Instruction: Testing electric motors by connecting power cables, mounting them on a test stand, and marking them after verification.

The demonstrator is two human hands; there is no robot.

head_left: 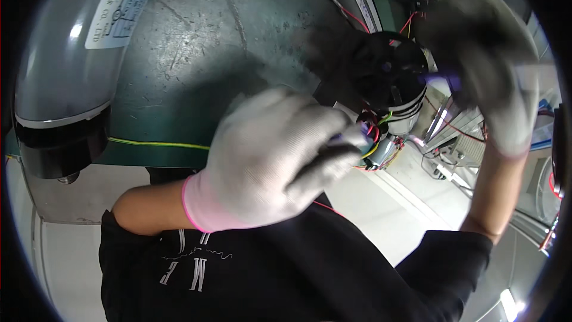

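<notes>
My left hand (pixel 274 155) wears a white glove with a pink cuff, its thumb and fingers pinched together on wires at the near side of a round black motor unit (pixel 390 74). Red and yellow-green wires (pixel 374 134) loop out beside the fingertips, with a purplish bit among them. The exact grip is partly hidden by the glove. Right of the unit my gloved right hand (pixel 494 77) is raised and smeared by motion. A blurred purple streak (pixel 444 79) and something dark show beside it; whether the fingers hold them is unclear.
A large grey cylinder with a black end (pixel 65 83) lies at the left on the scuffed dark green table (pixel 173 42). A yellow-green wire (pixel 161 143) runs along the near edge. Loose red wires (pixel 354 18) lie beyond the unit. Metal frames and cables (pixel 456 143) stand lower right.
</notes>
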